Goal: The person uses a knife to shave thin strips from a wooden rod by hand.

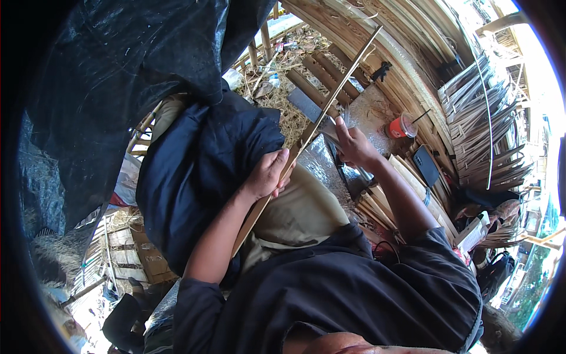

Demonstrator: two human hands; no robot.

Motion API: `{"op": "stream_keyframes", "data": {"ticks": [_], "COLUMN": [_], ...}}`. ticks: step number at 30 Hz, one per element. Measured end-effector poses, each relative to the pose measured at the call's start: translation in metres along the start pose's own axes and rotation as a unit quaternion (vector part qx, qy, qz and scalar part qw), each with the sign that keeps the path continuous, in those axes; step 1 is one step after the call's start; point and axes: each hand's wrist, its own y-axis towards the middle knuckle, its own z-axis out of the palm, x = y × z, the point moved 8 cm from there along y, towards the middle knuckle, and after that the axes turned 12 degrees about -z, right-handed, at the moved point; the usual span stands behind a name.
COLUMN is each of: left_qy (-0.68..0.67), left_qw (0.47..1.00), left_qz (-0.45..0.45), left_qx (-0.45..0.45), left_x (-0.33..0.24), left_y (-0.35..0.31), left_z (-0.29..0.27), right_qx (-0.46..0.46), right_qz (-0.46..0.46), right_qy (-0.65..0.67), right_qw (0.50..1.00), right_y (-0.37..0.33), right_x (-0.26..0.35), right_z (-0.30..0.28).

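Note:
A long, thin bamboo strip (253,218) slants across my lap, from beside my left forearm up to the far right. My left hand (270,174) is closed round it, thumb lying along the top. My right hand (355,144) is closed near the strip's upper half on what looks like a knife. Slim pale metal shows above that fist, and a silver handle end (365,174) sticks out below it. Most of the tool is hidden by my fingers. Dark cloth (206,165) covers my left leg.
To the right lie a red tub (402,126), a dark phone (425,165) and stacked bamboo pieces (383,203). Long slats (407,35) line the far right, beside a bundle of dry leaves (480,118). Black plastic sheeting (135,65) hangs at left. Shavings (295,53) litter the ground ahead.

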Motion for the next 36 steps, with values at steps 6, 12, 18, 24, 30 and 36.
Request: {"op": "stream_keyframes", "data": {"ticks": [6,12,18,24,30,36], "left_qy": [-0.004,0.016,0.061,0.062,0.081,0.083], "left_qw": [1.000,0.999,0.997,0.997,0.995,0.996], "left_qz": [-0.016,-0.012,0.006,0.019,0.002,0.006], "left_qx": [-0.001,-0.034,-0.037,-0.039,-0.050,-0.045], "left_x": [0.001,0.002,-0.003,0.000,0.001,-0.001], "left_y": [-0.001,-0.001,0.002,0.003,0.002,0.001], "left_z": [0.000,-0.004,0.000,-0.002,-0.005,-0.003], "right_qx": [-0.171,-0.373,-0.324,-0.208,-0.159,-0.106], "right_qz": [-0.259,-0.355,-0.391,-0.252,-0.205,-0.303], "right_qy": [-0.363,-0.451,-0.465,-0.473,-0.435,-0.399], "right_qw": [0.879,0.729,0.725,0.818,0.862,0.859], "right_y": [-0.029,-0.035,-0.007,0.008,0.016,0.012], "right_x": [0.053,0.067,0.063,0.065,0.068,0.081], "right_z": [-0.007,0.013,0.019,0.019,0.018,0.014]}}
